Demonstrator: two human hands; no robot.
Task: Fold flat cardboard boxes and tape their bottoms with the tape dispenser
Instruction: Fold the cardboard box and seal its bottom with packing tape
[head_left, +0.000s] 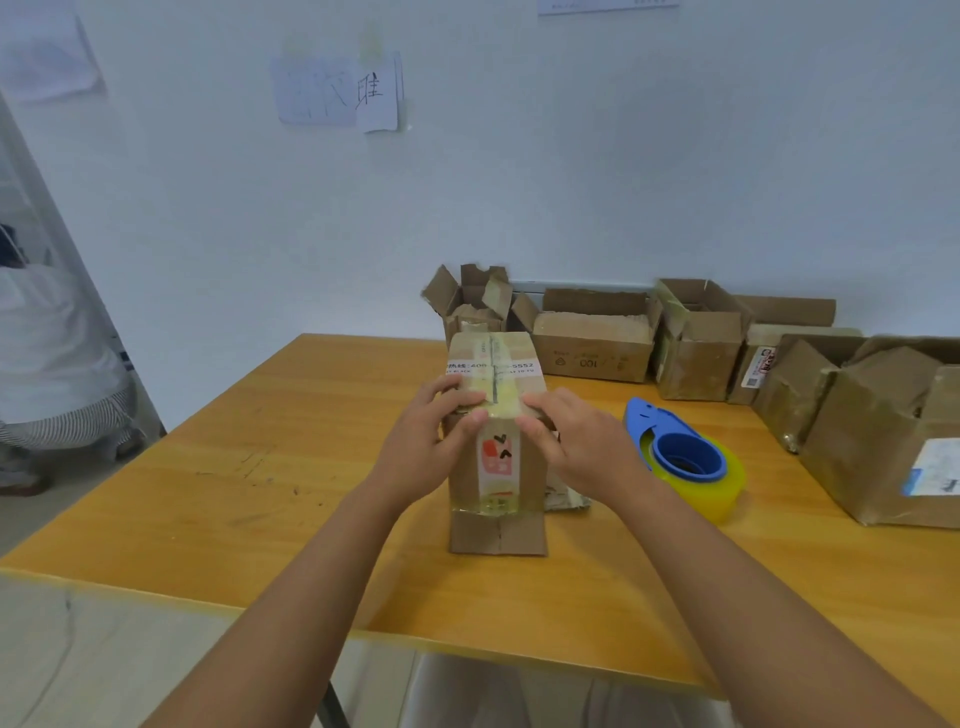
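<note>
A small brown cardboard box (497, 530) stands upside down in the middle of the wooden table (260, 467), its closed flaps on top. Yellowish clear tape runs along the top seam and down the near side over a red and white label. My left hand (431, 441) lies on the box's near left top corner, fingers stretched over the tape. My right hand (576, 441) lies on the near right top corner, fingers flat against the tape edge. The blue tape dispenser (680, 452) with its yellowish roll rests on the table just right of the box.
Several folded cardboard boxes (592, 338) stand in a row along the wall at the back and down the right side (883, 441). A person in white crouches on the floor at the far left (57, 353). Bare tabletop lies left of the box.
</note>
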